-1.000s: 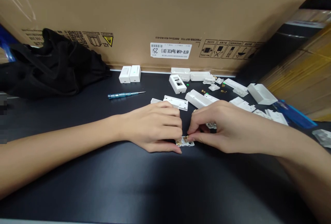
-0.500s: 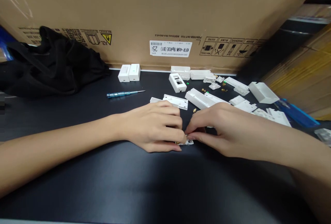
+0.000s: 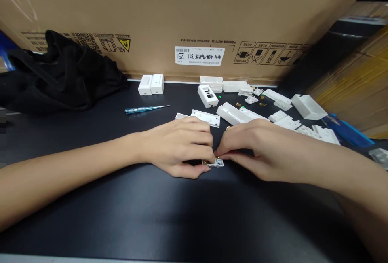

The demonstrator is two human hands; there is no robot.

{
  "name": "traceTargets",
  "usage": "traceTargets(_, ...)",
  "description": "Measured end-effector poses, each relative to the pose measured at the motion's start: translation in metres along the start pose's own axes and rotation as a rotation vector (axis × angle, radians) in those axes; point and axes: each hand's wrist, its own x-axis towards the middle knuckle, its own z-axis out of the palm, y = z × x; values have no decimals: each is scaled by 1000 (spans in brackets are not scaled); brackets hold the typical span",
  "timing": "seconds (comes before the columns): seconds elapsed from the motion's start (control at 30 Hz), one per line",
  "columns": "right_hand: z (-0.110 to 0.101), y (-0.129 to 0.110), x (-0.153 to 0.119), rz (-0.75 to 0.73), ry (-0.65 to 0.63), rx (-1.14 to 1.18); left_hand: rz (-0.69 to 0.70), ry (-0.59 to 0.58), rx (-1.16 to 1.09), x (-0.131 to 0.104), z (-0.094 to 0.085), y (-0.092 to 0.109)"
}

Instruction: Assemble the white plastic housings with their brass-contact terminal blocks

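My left hand (image 3: 184,147) is closed on a small white plastic part (image 3: 218,163), holding it low over the black tabletop (image 3: 169,214). Its fingers cover most of the part; brass-coloured metal shows inside, beside the thumb. From the other side, my right hand (image 3: 253,145) reaches in with thumb and forefinger pinched together at the part's upper edge. Between those fingertips sits a tiny brass piece (image 3: 217,157), too small to make out in detail. Just beyond my hands lie a white plate (image 3: 206,118) and a long white cover (image 3: 232,113).
A blue screwdriver (image 3: 144,109) lies left of two white switch boxes (image 3: 157,84). White housings, such as an open box (image 3: 308,107), and brass bits (image 3: 262,104) are scattered at right. Black cloth (image 3: 63,77) sits at left; a large cardboard box (image 3: 145,8) stands behind.
My right fingertips have shifted slightly left over the white plastic part. More of the part and its brass-coloured metal now shows. The left hand has barely moved.
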Motion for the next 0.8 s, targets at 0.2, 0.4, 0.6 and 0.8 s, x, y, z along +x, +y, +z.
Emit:
traceTargets(0.2,-1,0,0,-6,-21,16,10,12,-7,0,0,0)
traceTargets(0.4,0,1,-1,-16,-8,50,6,11,-6,0,-1,1)
traceTargets(0.6,-4,5,-4,35,-17,135,7,19,-3,-2,0,0)
traceTargets(0.8,-2,8,0,59,-28,176,16,22,-21,0,-1,0)
